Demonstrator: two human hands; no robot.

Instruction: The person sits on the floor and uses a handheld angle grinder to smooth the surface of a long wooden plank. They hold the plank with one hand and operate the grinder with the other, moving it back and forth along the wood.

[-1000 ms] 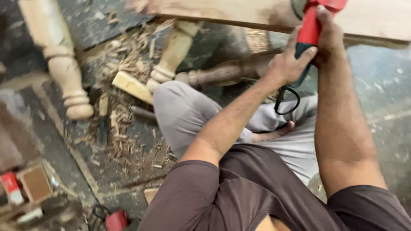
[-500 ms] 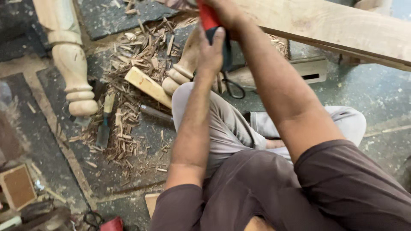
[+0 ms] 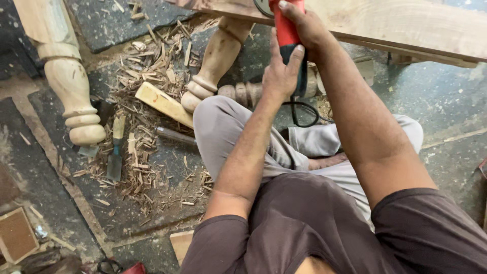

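Observation:
Both my hands grip a red and black power grinder (image 3: 287, 30) held against a long wooden plank (image 3: 406, 25) at the top of the view. My left hand (image 3: 281, 73) wraps the grinder's black rear handle. My right hand (image 3: 304, 23) clasps the red body higher up. The grinder's black cord (image 3: 302, 114) loops down over my grey trousers. I sit cross-legged on the floor, with a bare foot (image 3: 327, 162) showing between my legs.
Two turned wooden legs (image 3: 66, 76) (image 3: 215, 61) lie on the dark floor among wood shavings (image 3: 147, 66). A pale wood block (image 3: 162, 104), a chisel (image 3: 115, 152) and another tool handle (image 3: 175, 136) lie nearby. A small wooden box (image 3: 16, 236) sits bottom left.
My view has swung right to left, so the grinder and both hands moved from the top right toward the top centre. My grip on the grinder is unchanged.

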